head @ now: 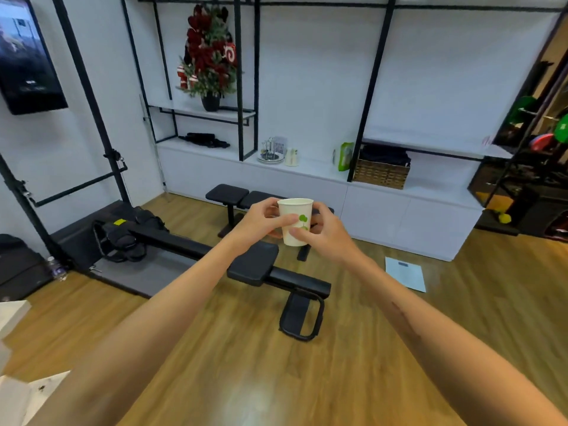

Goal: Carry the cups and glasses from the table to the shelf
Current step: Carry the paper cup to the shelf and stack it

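Observation:
A white paper cup with a green leaf print is held upright out in front of me, over the wooden floor. My left hand grips its left side, thumb across the front. My right hand grips its right side, thumb on the lower front. Straight beyond them runs the white shelf along the wall, with a glass holder on a tray and a pale cup standing on it. A corner of the white table shows at the lower left edge.
A black bench and a long black exercise machine lie on the floor between me and the shelf. A wicker basket, a green packet and a potted Christmas tree sit on the shelving. A scale lies on the floor to the right.

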